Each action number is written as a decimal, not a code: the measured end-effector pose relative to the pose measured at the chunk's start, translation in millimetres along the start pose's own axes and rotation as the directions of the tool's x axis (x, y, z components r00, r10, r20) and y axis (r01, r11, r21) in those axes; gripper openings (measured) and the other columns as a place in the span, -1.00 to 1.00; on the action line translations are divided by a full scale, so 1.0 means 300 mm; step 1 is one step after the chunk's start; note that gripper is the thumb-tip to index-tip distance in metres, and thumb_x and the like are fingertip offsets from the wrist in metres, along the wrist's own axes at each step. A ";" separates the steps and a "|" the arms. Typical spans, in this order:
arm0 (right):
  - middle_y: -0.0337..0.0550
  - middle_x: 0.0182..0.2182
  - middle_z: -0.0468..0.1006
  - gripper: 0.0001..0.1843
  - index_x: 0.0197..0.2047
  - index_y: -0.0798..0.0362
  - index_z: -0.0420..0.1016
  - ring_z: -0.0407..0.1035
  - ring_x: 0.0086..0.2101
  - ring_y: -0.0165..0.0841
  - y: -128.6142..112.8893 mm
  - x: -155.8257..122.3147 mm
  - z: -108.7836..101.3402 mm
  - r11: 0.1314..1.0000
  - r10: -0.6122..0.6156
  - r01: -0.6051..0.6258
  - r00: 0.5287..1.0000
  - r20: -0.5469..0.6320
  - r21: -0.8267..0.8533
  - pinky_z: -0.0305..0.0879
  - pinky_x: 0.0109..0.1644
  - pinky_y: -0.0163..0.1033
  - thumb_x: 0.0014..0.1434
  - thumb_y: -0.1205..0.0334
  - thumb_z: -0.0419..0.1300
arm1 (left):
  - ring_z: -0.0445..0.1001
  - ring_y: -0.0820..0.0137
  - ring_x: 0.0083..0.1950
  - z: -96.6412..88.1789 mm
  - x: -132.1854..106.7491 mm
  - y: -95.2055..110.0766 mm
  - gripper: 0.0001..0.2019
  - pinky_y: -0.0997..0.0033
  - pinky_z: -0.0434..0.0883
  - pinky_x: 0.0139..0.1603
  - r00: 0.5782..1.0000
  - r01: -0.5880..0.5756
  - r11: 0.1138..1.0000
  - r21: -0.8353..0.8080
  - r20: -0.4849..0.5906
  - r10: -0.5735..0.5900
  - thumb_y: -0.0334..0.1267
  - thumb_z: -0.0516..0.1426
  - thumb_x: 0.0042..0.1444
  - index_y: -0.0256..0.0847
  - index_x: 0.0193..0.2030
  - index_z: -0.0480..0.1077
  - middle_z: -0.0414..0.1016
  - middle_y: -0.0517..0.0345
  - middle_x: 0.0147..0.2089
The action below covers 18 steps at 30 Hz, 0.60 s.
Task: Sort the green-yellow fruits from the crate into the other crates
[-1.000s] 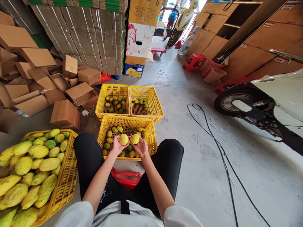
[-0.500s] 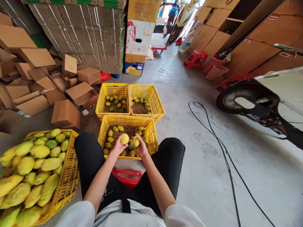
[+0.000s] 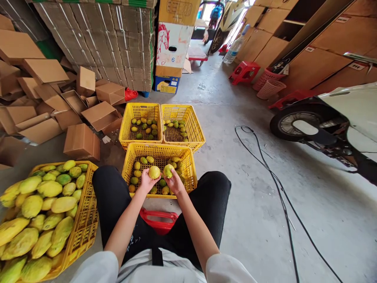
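- Cupping a round yellow mango [image 3: 154,172] in the left hand [image 3: 146,181], fingers curled around it.
- Pinching a smaller greenish-yellow mango [image 3: 168,170] in the right hand [image 3: 176,182].
- Holding both side by side over the nearest yellow plastic lattice crate [image 3: 160,146].

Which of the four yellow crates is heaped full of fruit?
The crate beside the person's left leg, piled above its rim with mangoes; the three crates ahead are only thinly covered.

A fruit packing warehouse: bundles of flattened cartons [image 3: 97,39] stand stacked against the wall, folded cardboard boxes [image 3: 44,98] lie heaped on the bare concrete floor [image 3: 265,220], and yellow plastic crates [image 3: 160,129] hold sorted mangoes [image 3: 38,208]. A scooter [image 3: 330,125] stands parked inside.
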State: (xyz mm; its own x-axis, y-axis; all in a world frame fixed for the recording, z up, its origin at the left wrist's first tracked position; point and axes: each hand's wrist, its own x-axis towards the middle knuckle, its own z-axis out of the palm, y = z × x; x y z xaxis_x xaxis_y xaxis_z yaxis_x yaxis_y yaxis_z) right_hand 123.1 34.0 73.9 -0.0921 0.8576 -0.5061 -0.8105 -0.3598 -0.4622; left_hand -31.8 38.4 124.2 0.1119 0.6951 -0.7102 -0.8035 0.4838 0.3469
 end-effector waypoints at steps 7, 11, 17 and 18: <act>-0.32 -0.24 0.67 -0.57 0.00 -0.14 0.55 0.65 -0.23 -0.35 0.001 -0.009 -0.002 1.000 0.000 0.001 0.999 -0.048 0.018 0.66 -0.16 -0.27 0.06 0.31 0.46 | 0.71 0.18 -0.14 -0.023 0.038 -0.016 -0.68 0.26 0.67 -0.08 0.998 -0.001 1.000 -0.019 0.060 0.002 -0.23 -0.01 0.49 -0.38 0.10 0.50 0.69 -0.15 -0.18; -0.29 -0.25 0.69 -0.62 -0.01 -0.11 0.56 0.66 -0.20 -0.30 -0.003 -0.008 0.004 0.997 0.011 -0.007 0.999 -0.050 0.078 0.67 -0.13 -0.22 0.08 0.27 0.43 | 0.72 0.26 -0.14 -0.048 0.074 -0.027 -0.78 0.36 0.66 -0.09 0.997 -0.044 0.999 0.015 0.060 0.043 -0.22 0.10 0.50 -0.29 0.11 0.48 0.69 -0.07 -0.12; -0.10 -0.16 0.73 -0.56 0.05 -0.10 0.54 0.62 0.10 0.00 -0.013 -0.001 -0.002 0.990 0.028 -0.038 0.997 0.073 0.138 0.61 0.17 0.28 0.06 0.18 0.34 | 0.71 0.26 -0.02 -0.090 0.114 -0.060 -0.80 0.33 0.66 0.04 0.988 -0.133 0.988 0.075 0.095 0.126 -0.23 0.31 0.36 -0.20 0.05 0.51 0.68 -0.07 0.03; -0.10 -0.14 0.73 -0.56 0.05 -0.10 0.54 0.62 0.11 0.01 -0.013 0.002 0.000 0.991 0.017 -0.027 0.997 0.077 0.134 0.61 0.17 0.29 0.06 0.18 0.33 | 0.71 0.25 -0.01 -0.093 0.118 -0.061 -0.75 0.31 0.66 0.06 0.987 -0.136 0.988 0.069 0.093 0.129 -0.21 0.35 0.32 -0.20 0.07 0.51 0.67 -0.08 0.05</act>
State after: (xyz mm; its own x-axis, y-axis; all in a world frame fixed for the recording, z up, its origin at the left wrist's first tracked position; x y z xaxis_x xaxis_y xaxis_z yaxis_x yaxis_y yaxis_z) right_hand 126.1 35.7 75.3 -0.1498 0.8770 -0.4566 -0.8778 -0.3305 -0.3468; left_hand -29.4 39.3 75.7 0.0615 0.7982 -0.5993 -0.7688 0.4208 0.4816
